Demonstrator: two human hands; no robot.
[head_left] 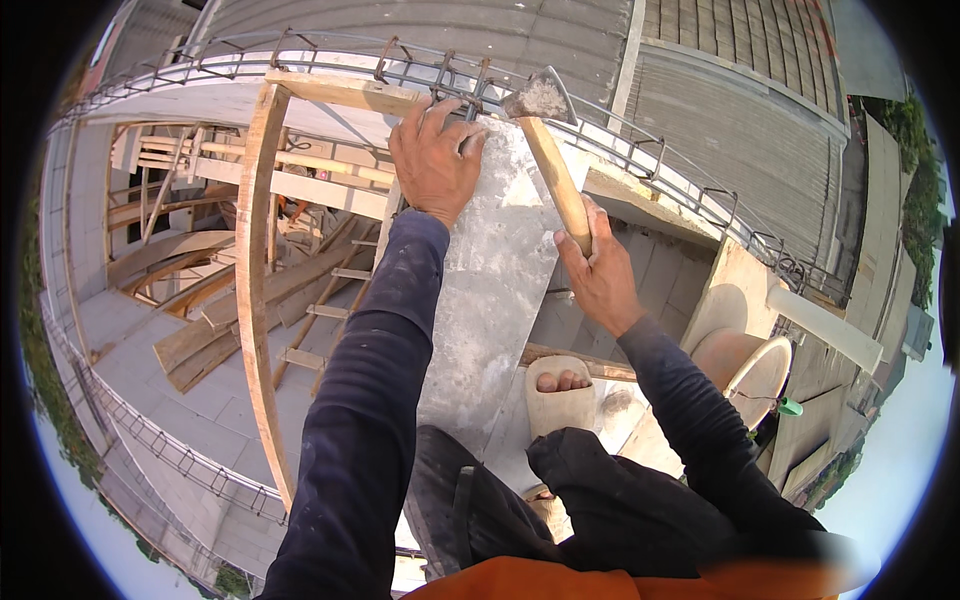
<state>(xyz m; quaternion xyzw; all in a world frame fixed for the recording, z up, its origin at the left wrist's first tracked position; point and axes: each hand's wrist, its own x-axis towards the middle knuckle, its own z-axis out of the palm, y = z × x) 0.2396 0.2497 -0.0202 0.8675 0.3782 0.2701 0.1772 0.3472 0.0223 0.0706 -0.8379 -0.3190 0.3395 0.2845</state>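
In the head view, my right hand (600,270) is wrapped round the wooden handle of an axe-like tool (547,150), whose dusty metal head rises above a concrete-grey slab (470,310). My left hand (433,160) has curled fingers at the far end of that slab, beside a timber crosspiece (350,92) and a steel rebar cage (640,150); what its fingertips hold, if anything, is hidden. A long upright-looking wooden batten (253,230) joins the crosspiece to the left of my forearm.
My sandalled foot (558,390) rests right of the slab, beside an opening (640,265). A wooden ladder (325,310) and loose planks (205,350) lie below on the left. A round bucket (735,370) sits at the right. Corrugated roofing (740,170) stretches beyond the rebar.
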